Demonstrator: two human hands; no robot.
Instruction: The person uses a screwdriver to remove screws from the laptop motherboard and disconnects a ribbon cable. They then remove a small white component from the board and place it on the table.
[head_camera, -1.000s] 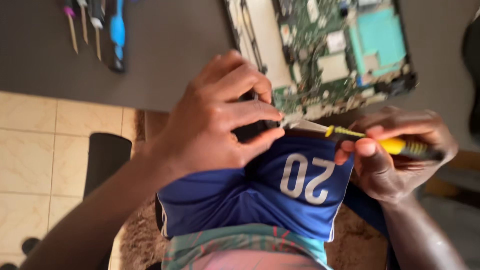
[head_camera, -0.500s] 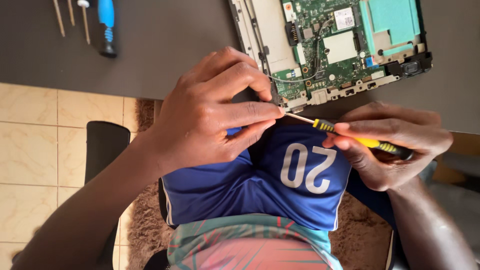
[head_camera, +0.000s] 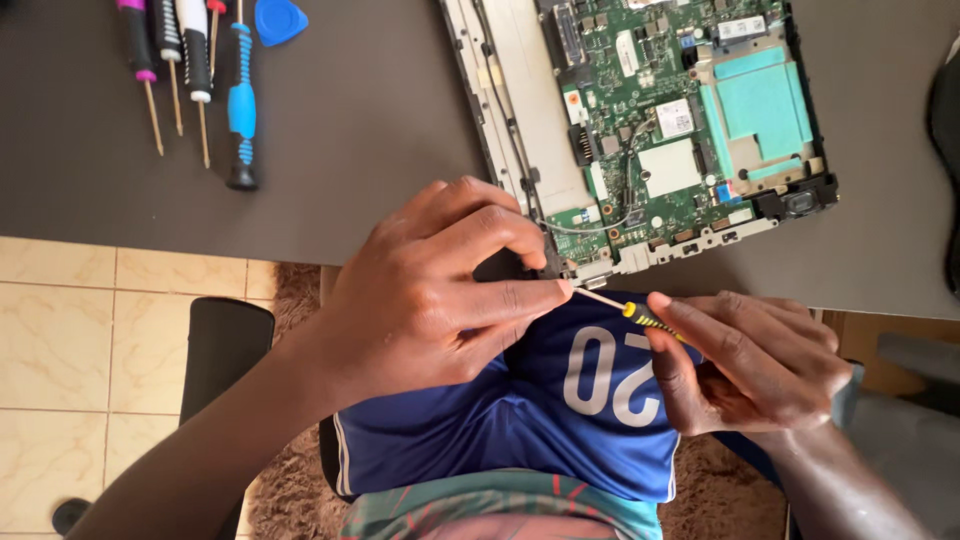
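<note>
Here the left hand (head_camera: 440, 290) reaches in from the lower left, forearm slanting up across the lap, back of the hand turned to the camera. Its fingers are curled and bunched, with thumb and forefinger pinched together at the tip of a small screwdriver (head_camera: 640, 318); something dark sits under the fingers, but I cannot tell what it is. The right hand (head_camera: 750, 365) comes in from the lower right, wrist bent, fingers wrapped around the screwdriver's yellow and black handle, which is mostly hidden in the grip.

The screwdriver lies nearly flat, its long axis running from the right hand up and leftward, the thin metal shaft pointing at the left fingertips. It is held just below the table edge, above blue shorts (head_camera: 540, 420) with white numerals.

Just above the hands, an opened laptop (head_camera: 650, 130) rests on the dark table (head_camera: 350, 130), its green circuit board exposed. Well off to the upper left lie several more screwdrivers (head_camera: 215, 90) and a blue pick (head_camera: 279, 19).
</note>
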